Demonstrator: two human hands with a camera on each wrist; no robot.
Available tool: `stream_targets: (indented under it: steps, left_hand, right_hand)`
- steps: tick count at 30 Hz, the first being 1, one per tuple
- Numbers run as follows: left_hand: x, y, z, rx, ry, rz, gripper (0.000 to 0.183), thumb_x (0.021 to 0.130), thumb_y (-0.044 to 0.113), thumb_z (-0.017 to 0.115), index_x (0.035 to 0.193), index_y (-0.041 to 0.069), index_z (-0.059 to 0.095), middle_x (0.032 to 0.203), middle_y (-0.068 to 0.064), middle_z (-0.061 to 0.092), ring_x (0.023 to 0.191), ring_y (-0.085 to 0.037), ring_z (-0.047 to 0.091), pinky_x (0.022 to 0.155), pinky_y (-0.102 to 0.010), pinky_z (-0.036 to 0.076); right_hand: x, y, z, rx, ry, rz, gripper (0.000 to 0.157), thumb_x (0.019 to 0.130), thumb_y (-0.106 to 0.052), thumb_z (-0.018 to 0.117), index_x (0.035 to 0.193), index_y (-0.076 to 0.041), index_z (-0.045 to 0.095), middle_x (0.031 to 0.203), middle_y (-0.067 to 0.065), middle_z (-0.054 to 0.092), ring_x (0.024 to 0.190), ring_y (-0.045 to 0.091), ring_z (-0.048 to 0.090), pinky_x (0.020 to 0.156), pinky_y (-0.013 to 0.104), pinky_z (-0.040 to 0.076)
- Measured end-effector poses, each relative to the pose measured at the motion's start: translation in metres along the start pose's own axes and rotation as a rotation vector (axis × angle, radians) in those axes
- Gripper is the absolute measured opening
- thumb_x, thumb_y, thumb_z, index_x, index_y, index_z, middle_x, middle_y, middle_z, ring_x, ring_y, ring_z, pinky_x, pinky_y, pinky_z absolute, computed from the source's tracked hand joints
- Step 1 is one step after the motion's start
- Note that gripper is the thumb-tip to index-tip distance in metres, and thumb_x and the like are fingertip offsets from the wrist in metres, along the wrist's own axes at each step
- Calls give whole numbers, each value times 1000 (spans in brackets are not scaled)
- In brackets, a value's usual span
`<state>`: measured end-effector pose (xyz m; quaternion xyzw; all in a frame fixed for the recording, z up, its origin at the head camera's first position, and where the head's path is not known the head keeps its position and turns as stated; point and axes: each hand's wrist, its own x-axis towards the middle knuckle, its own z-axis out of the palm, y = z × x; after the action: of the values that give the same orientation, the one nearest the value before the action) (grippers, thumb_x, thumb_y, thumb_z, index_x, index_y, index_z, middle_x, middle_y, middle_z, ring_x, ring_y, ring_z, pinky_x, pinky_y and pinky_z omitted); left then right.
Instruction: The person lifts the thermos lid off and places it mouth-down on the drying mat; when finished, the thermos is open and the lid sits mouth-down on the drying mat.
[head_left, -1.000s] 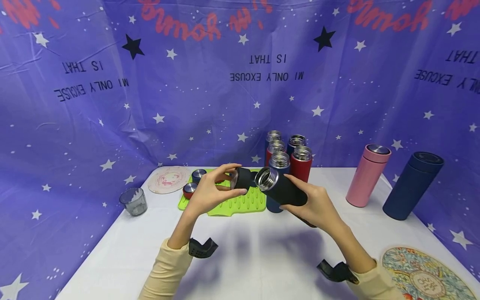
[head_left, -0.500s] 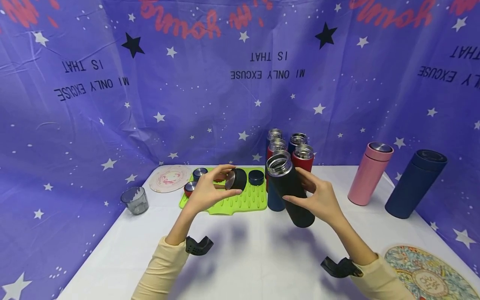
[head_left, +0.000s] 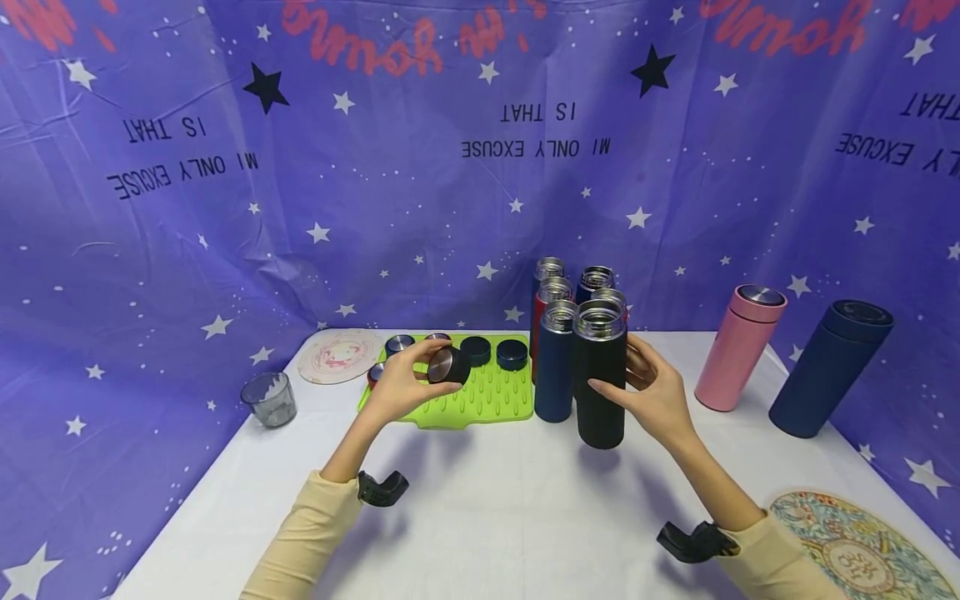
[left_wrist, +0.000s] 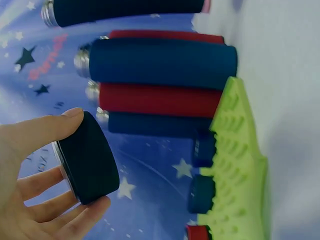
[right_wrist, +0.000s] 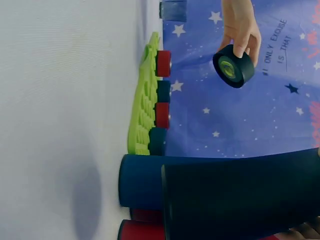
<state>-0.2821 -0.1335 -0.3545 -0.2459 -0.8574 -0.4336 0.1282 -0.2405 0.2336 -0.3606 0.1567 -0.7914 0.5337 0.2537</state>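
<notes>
Lid [head_left: 450, 365] and bottle [head_left: 600, 358], both black, are farther apart than a second ago. Back then the bottle leaned, with its mouth facing the lid. Now it is straight up, right of the middle of the head picture, next to a blue bottle [head_left: 553, 371]. The lid has gone a little left, and hides part of the green mat [head_left: 487, 404], where other lids [head_left: 513, 356] sit. So I think the two are all the way apart, and the shiny mouth is bare. The left hand [head_left: 400, 382] pinches the lid between thumb and fingers. The right hand [head_left: 658, 396] grips the bottle, thumb on the front. The bottle's bottom seems to be just off the white table [head_left: 510, 508], but I cannot be sure.
</notes>
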Motion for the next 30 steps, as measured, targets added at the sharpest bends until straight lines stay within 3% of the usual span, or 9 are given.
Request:
stream_targets:
  steps: [6, 11, 16, 30]
  left_hand:
    - [3, -19, 2, 75, 18, -23, 68, 73, 25, 85, 132, 7, 58, 117, -12, 63, 98, -31, 63, 73, -40, 57]
    - [5, -39, 4, 116, 35, -57, 66, 73, 22, 86, 130, 5, 58, 118, -14, 63, 97, -34, 62, 71, -42, 55]
    - [9, -59, 8, 175, 48, -86, 65, 72, 20, 86, 128, 2, 59, 121, -17, 62, 98, -35, 61, 77, -46, 54]
    - [20, -102, 25, 283, 48, -175, 70, 71, 25, 87, 128, -2, 58, 126, -22, 59, 115, -42, 54, 95, -56, 43]
  right_hand:
    - [0, 6, -2, 51, 49, 25, 79, 73, -5, 84, 141, -4, 46, 124, 19, 62, 102, 0, 60, 86, 14, 49]
    - [1, 12, -3, 116, 70, 18, 76, 72, 1, 83, 140, -3, 47, 121, 8, 65, 103, 3, 61, 87, 17, 50]
    - [2, 18, -2, 120, 92, 16, 74, 72, 1, 83, 138, -4, 49, 112, -2, 65, 100, 4, 62, 86, 16, 50]
    - [5, 26, 5, 165, 146, 60, 75, 72, 3, 83, 138, -1, 47, 121, 9, 63, 103, 5, 61, 88, 16, 49]
